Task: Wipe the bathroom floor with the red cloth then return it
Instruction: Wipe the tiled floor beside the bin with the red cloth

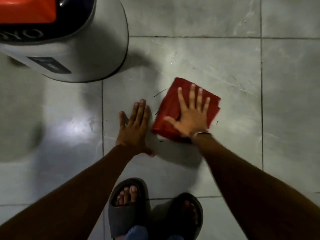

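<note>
Two feet in dark slippers [128, 208] stand on the grey tile floor [225, 58]. The left hand [134, 129] lies flat and open on the floor. Just beside it, the right hand [192, 116] presses flat, fingers spread, on the folded red cloth [170, 104]. Farther off stands a white bin [72, 54].

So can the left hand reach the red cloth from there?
Probably yes. The left hand lies flat on the floor right beside the cloth, with nothing between them. The right hand already presses on it.
</note>
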